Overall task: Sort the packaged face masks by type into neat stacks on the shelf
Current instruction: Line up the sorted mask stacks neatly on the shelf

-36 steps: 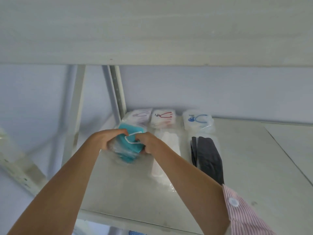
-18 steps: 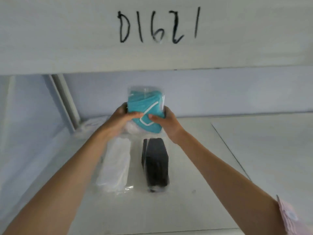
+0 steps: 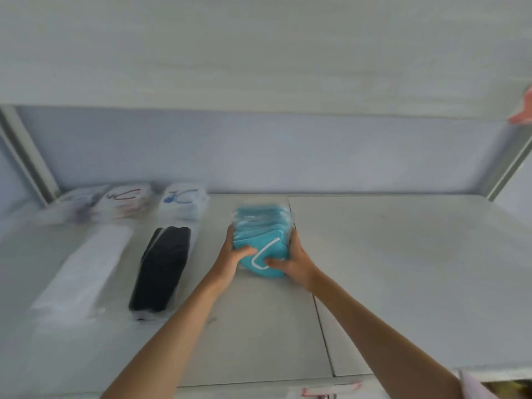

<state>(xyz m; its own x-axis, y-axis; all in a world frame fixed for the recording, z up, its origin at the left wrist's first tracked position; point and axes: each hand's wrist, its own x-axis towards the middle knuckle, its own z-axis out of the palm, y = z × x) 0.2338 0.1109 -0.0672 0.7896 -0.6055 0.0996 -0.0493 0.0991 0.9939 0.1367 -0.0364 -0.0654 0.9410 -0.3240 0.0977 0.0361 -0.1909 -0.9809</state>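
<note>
While the stack of teal masks (image 3: 262, 240) is sitting on the white shelf (image 3: 388, 269), right of the black masks (image 3: 162, 267) and white masks (image 3: 86, 272), both hands are clasping it. The left hand (image 3: 230, 259) is gripping its left side, thumb curled over the front pack; the right hand (image 3: 293, 262) is gripping the right side, thumb pressing the front. Three packs with printed masks (image 3: 184, 204) are lying along the back wall.

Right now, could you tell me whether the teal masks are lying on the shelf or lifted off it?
On the shelf: the teal masks rest on its surface, gripped by the left hand and right hand.
</note>
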